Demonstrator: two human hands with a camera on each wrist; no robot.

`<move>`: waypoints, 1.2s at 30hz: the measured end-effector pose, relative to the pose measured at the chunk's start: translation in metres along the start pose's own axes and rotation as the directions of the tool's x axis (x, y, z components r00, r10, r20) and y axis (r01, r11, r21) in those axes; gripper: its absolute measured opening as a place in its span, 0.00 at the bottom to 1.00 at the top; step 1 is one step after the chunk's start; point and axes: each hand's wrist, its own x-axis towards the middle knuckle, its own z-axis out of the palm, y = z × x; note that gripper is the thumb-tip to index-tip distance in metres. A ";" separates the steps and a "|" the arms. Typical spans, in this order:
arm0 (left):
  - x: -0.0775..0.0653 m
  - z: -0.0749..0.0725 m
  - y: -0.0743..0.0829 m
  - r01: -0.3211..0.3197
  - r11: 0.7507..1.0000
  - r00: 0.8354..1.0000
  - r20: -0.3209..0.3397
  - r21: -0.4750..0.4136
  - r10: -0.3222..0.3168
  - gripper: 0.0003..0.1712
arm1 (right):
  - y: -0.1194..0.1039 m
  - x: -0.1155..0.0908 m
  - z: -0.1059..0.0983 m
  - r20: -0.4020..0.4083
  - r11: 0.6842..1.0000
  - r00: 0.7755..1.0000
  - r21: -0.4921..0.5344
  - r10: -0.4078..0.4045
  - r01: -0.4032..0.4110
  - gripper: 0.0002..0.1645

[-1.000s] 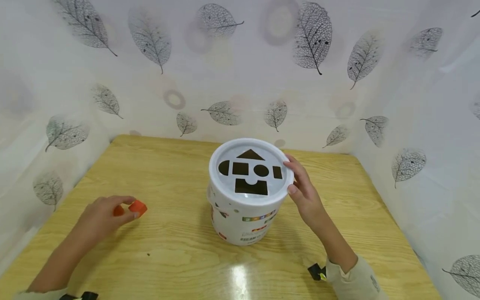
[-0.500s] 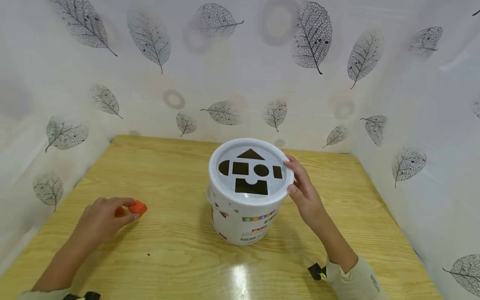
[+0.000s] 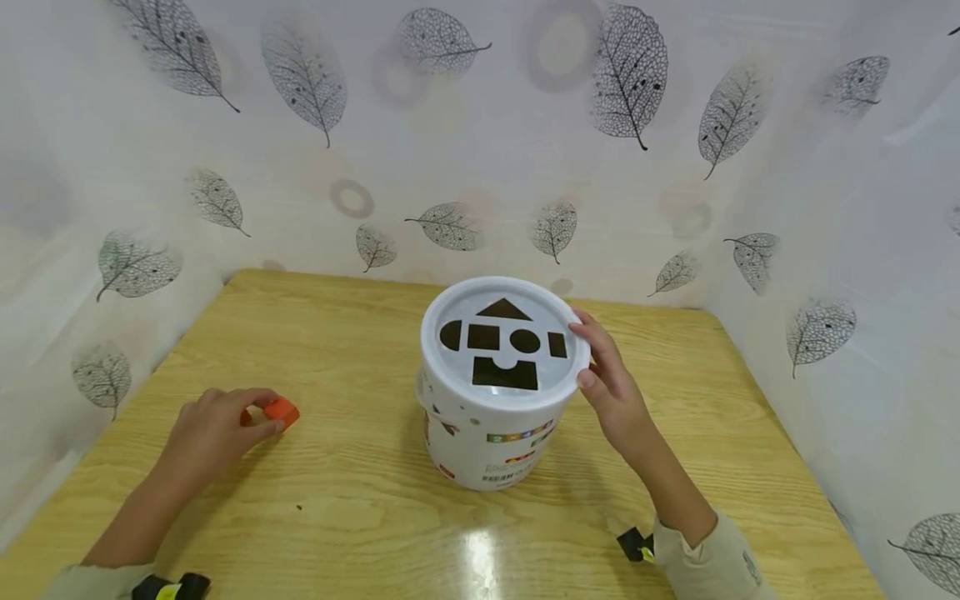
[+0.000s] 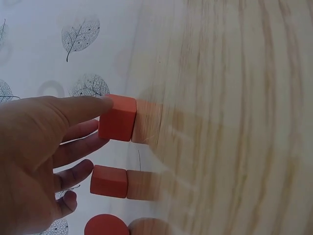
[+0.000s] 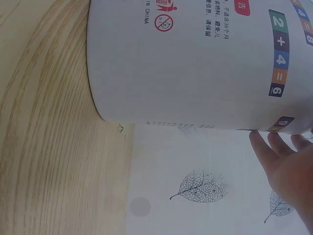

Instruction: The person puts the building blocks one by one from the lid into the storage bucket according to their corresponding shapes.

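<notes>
My left hand (image 3: pixel 213 429) is low on the left side of the table. In the left wrist view its thumb and fingers pinch a red block (image 4: pixel 118 117), which stands on the wood with its reflection beside it. Close to the other fingertips is a second red block (image 4: pixel 108 181), and a round-faced red block (image 4: pixel 106 225) is cut off by the lower edge. A white bucket (image 3: pixel 491 446) stands upright at the centre. Its lid (image 3: pixel 450 375) has several shaped holes. My right hand (image 3: pixel 618 408) rests its fingertips and thumb against the right side of the lid's rim.
The wooden table (image 3: pixel 345 550) ends at white sheeting (image 3: pixel 480 167) printed with leaves, at the back and both sides. A small dark speck (image 3: pixel 299 507) lies left of the bucket. Black straps are at both wrists.
My left wrist and forearm have shifted slightly to the right, with the thumb and fingers staying at the red block. The right hand and the bucket keep their places.
</notes>
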 end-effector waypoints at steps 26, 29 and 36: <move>0.020 -0.019 0.045 -0.115 0.961 0.993 -0.063 -0.251 0.103 0.24 | -0.002 -0.001 0.000 -0.006 0.999 0.999 -0.002 0.035 -0.035 0.30; 0.024 -0.026 0.057 -0.152 0.954 0.988 -0.078 -0.257 0.136 0.23 | -0.002 -0.001 0.000 -0.002 0.999 0.999 -0.007 0.039 -0.039 0.30; 0.027 -0.047 0.084 -0.187 0.946 0.981 -0.098 -0.265 0.166 0.24 | 0.000 -0.001 0.000 -0.004 1.000 1.000 0.008 0.019 -0.019 0.30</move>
